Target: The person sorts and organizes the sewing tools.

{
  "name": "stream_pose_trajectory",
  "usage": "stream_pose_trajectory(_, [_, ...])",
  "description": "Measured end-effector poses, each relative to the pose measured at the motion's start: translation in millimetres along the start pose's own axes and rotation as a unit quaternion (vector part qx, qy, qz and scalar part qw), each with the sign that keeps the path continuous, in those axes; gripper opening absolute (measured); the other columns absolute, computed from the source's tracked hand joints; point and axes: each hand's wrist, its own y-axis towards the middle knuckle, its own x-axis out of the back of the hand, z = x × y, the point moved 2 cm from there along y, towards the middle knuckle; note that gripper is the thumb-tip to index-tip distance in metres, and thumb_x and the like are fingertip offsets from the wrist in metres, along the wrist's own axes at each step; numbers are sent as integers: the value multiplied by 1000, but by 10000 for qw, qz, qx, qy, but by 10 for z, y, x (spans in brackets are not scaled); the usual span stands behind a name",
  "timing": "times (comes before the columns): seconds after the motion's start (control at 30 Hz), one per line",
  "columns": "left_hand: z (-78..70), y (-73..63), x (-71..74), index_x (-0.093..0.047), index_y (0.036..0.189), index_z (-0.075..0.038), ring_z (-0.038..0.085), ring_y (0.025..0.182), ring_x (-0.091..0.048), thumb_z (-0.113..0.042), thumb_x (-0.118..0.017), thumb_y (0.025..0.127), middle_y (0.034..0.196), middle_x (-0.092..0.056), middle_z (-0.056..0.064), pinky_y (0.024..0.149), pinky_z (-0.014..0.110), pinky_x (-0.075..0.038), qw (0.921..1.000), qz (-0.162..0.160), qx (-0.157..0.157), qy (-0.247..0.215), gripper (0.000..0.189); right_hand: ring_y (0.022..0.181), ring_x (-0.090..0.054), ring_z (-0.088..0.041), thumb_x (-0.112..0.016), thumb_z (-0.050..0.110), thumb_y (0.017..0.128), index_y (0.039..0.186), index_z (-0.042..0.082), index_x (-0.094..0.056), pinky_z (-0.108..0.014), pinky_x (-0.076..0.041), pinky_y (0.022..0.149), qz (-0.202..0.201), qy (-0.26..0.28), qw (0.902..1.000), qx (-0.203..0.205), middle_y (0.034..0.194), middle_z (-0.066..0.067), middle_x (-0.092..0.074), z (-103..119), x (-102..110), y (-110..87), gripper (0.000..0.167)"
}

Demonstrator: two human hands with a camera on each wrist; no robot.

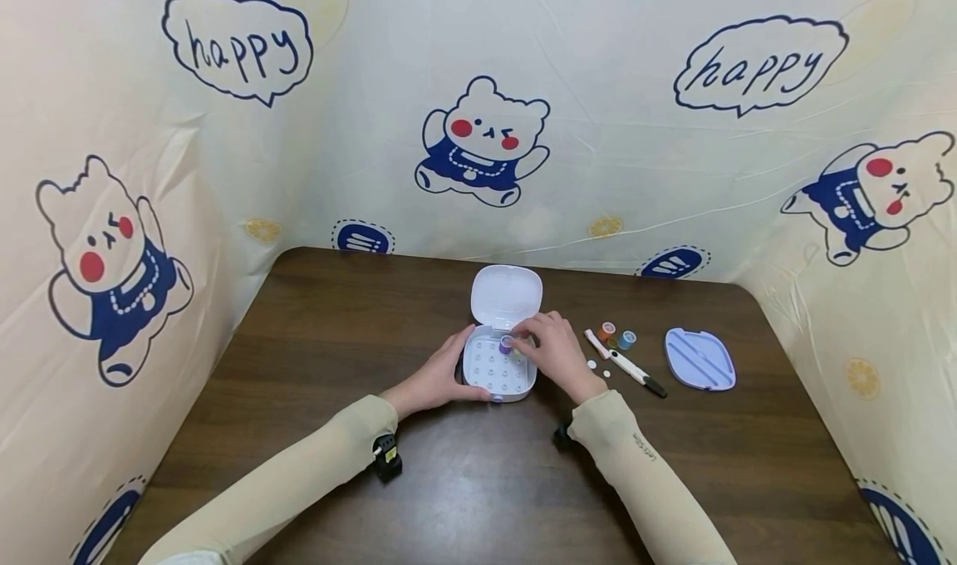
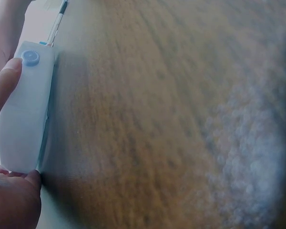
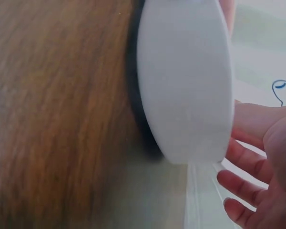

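A small white box lies on the table with its lid raised at the back. Rows of short pegs fill its inside. My left hand grips the box from the left, thumb along the front near a round blue-grey button catch. Over the box's back right part, my right hand pinches a small purple thread spool among the pegs. In the right wrist view the box's side wall hides the spool and fingertips; the other fingers show beside it.
Right of the box lie an orange spool, a blue spool, a short white stick-like piece, a white pen-like tool with a black end and small white discs. Farther right is a lavender compartment insert.
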Motion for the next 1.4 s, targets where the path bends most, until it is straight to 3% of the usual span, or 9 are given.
stream_pose_trajectory(0.3, [-45,-21,18,-14,166,-4,37,152,-30,-42,-92,79,166,-25,24,121,55,-29,10000,-5,-37,42,123,103,-56,-26,-78,21,96,109,13,-79,-44,-48,90,-61,565,9983,141,102,-1,-74,-133,156,-92,15])
stream_pose_trajectory(0.77, [-45,-16,14,-14,166,-4,36,153,-28,-40,-93,78,167,-24,23,123,53,-27,9999,-23,-32,116,124,107,-57,-30,-79,20,95,110,11,-79,-46,-47,92,-346,582,9977,79,107,-4,-75,-319,364,-235,19])
stream_pose_trajectory(0.93, [-38,-14,14,-14,167,-4,36,153,-28,-41,-93,78,167,-24,22,123,53,-28,9999,-24,-19,118,124,105,-57,-29,-79,18,95,110,7,-78,-49,-45,92,-535,515,9971,138,106,-6,-76,-438,444,-293,19])
stream_pose_trajectory(1.4, [-67,-28,20,-14,167,-5,36,154,-28,-42,-93,79,167,-24,23,123,53,-27,9999,-3,39,169,124,103,-58,-34,-79,14,94,110,5,-78,-49,-48,89,-814,352,9958,-234,101,-11,-75,-861,661,-499,18])
